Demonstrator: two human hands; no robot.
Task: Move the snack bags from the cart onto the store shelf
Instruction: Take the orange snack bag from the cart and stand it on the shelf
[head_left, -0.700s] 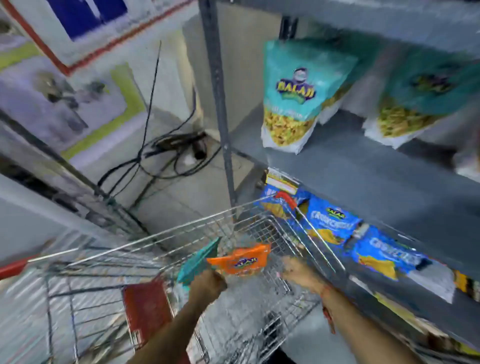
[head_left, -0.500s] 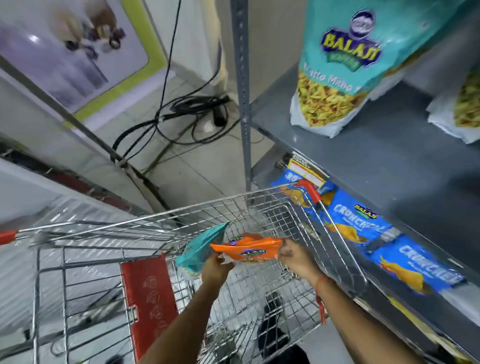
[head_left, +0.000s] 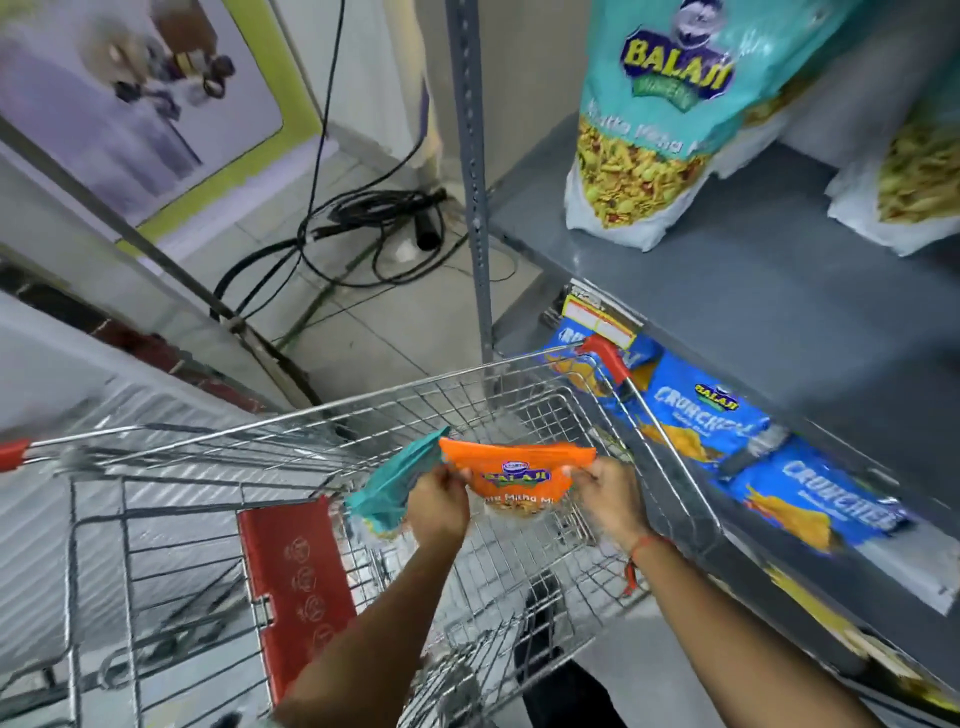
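An orange snack bag (head_left: 514, 475) hangs above the wire cart (head_left: 363, 415), held at both ends. My left hand (head_left: 439, 506) grips its left edge together with a teal snack bag (head_left: 395, 480) that sticks out to the left. My right hand (head_left: 608, 499) pinches the orange bag's right edge. The grey store shelf (head_left: 753, 312) lies to the right, with a large teal snack bag (head_left: 654, 130) standing on it.
Blue snack bags (head_left: 717, 421) lie on the lower shelf beside the cart's red-capped corner (head_left: 605, 356). A perforated shelf post (head_left: 470, 182) rises behind the cart. Black cables (head_left: 363, 228) coil on the tiled floor. The cart's red flap (head_left: 296, 587) stands at left.
My right hand has taken hold of the orange bag's right edge. Both hands have turned the bag so its printed face shows. The view has dipped closer to the shelf.
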